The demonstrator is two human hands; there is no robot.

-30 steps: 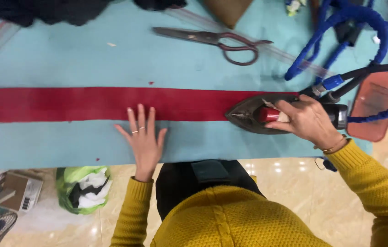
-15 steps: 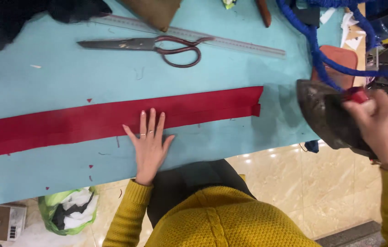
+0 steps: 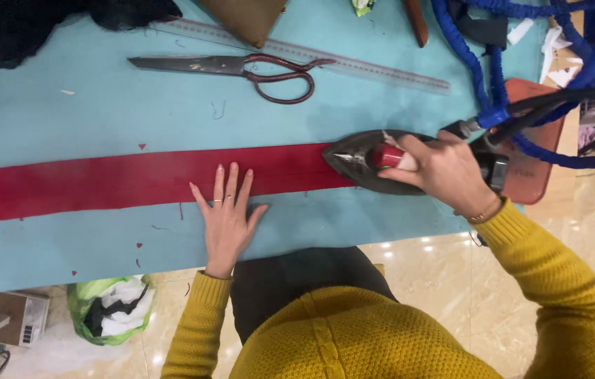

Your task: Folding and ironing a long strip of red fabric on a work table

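Note:
A long red fabric strip lies across the light-blue table. My left hand rests flat with fingers spread, its fingertips on the strip's near edge. My right hand grips the red handle of a dark clothes iron, whose pointed nose faces left and sits on the right end of the strip. Blue and black hoses run from the back of the iron.
Large scissors and a clear ruler lie at the far side. A reddish-brown iron rest pad sits at the table's right end. Dark cloth fills the far left corner. A green bag sits on the floor.
The iron was lifted off to the right half a second ago; now it is back down on the strip's right end. My left hand stays flat on the fabric.

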